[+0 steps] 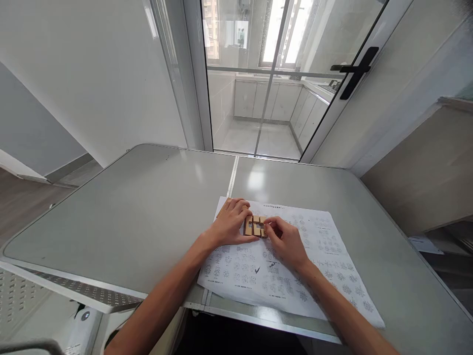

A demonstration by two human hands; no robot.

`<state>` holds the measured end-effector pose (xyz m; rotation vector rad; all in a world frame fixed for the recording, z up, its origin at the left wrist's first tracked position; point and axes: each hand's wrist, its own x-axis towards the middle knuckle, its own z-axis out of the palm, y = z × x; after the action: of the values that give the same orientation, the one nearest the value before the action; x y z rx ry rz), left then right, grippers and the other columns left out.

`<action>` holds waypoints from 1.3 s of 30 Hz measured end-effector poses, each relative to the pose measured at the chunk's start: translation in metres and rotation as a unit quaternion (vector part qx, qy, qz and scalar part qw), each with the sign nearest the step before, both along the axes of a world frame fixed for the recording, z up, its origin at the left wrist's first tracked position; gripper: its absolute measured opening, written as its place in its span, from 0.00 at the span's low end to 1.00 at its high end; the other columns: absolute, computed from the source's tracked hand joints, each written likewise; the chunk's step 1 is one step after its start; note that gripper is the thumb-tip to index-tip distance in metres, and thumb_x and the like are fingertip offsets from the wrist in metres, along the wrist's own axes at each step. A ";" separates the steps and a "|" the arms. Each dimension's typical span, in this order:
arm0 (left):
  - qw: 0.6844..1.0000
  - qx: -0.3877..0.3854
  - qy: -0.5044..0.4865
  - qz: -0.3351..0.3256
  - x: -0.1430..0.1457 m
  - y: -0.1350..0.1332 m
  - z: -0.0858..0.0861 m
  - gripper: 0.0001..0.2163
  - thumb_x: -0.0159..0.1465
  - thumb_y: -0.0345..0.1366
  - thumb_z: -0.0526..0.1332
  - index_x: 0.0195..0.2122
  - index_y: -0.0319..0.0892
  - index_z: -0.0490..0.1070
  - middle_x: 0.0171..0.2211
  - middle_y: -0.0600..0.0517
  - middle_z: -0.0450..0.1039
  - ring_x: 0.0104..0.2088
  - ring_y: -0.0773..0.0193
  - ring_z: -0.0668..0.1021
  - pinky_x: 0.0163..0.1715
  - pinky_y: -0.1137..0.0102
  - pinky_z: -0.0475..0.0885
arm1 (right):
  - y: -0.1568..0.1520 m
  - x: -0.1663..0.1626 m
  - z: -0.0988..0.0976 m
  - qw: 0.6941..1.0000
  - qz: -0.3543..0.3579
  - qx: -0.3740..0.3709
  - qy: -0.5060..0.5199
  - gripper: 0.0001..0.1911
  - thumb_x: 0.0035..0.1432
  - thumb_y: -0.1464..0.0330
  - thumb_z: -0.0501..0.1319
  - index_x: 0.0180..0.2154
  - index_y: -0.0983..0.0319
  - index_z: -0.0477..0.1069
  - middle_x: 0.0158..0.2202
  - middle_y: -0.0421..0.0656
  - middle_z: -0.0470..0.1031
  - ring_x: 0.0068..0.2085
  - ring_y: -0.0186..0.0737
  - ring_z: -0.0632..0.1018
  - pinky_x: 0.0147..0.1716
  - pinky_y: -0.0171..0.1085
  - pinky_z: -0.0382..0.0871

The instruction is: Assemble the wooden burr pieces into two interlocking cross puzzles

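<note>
A small cluster of wooden puzzle blocks point(254, 226) lies on a printed paper sheet point(325, 256) full of small diagrams. My left hand point(231, 222) rests against the blocks' left side, fingers curled over them. From the right, my right hand point(286, 239) pinches the blocks with thumb and fingertips. Both hands hold the cluster together flat on the sheet. Part of the blocks is hidden under my fingers.
The sheet lies on a grey folding table point(129, 217) with a centre seam. A glass sliding door point(266, 74) with a black handle point(354, 71) stands behind the table. A perforated metal shelf point(55, 288) sits at the lower left.
</note>
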<state>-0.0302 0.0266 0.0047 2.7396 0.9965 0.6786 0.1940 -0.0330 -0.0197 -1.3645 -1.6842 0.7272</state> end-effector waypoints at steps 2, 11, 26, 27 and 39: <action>1.000 0.001 -0.004 0.001 0.001 0.000 -0.001 0.27 0.57 0.59 0.71 0.48 0.44 0.71 0.55 0.42 0.71 0.61 0.43 0.68 0.63 0.49 0.63 | 0.000 0.000 -0.001 1.000 0.002 0.005 -0.001 0.11 0.69 0.61 0.58 0.41 0.59 0.75 0.29 0.39 0.75 0.26 0.37 0.72 0.27 0.36 0.67; 1.000 -0.009 -0.018 0.007 0.005 -0.002 -0.005 0.30 0.57 0.59 0.72 0.53 0.45 0.71 0.56 0.43 0.72 0.62 0.44 0.69 0.62 0.49 0.66 | 0.004 0.004 -0.005 0.992 0.072 0.103 -0.034 0.23 0.58 0.72 0.61 0.56 0.56 0.68 0.58 0.51 0.70 0.59 0.53 0.73 0.55 0.51 0.73; 0.973 -0.149 -0.168 0.057 0.007 -0.007 0.006 0.35 0.58 0.54 0.74 0.63 0.50 0.66 0.36 0.55 0.76 0.38 0.60 0.77 0.42 0.66 0.72 | 0.003 0.004 -0.012 0.999 0.034 0.025 -0.022 0.33 0.62 0.60 0.67 0.65 0.55 0.61 0.61 0.50 0.73 0.59 0.54 0.76 0.60 0.56 0.71; 0.971 -0.154 -0.174 0.058 0.007 -0.007 0.005 0.35 0.58 0.53 0.74 0.64 0.50 0.66 0.36 0.55 0.75 0.37 0.61 0.77 0.40 0.67 0.72 | 0.004 0.004 -0.013 0.999 0.022 0.028 -0.019 0.33 0.61 0.60 0.68 0.64 0.55 0.62 0.61 0.50 0.73 0.58 0.54 0.76 0.59 0.56 0.72; 0.972 -0.135 -0.186 0.045 0.010 -0.008 -0.002 0.33 0.62 0.48 0.71 0.65 0.50 0.62 0.39 0.54 0.77 0.36 0.63 0.79 0.39 0.67 0.72 | 0.005 0.002 0.002 0.984 -0.040 0.062 0.161 0.31 0.58 0.57 0.73 0.59 0.54 0.66 0.60 0.50 0.74 0.57 0.52 0.79 0.61 0.57 0.73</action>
<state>-0.0201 0.0191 0.0024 2.2357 1.0382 0.9496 0.1962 -0.0285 -0.0176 -1.1529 -1.3878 0.7404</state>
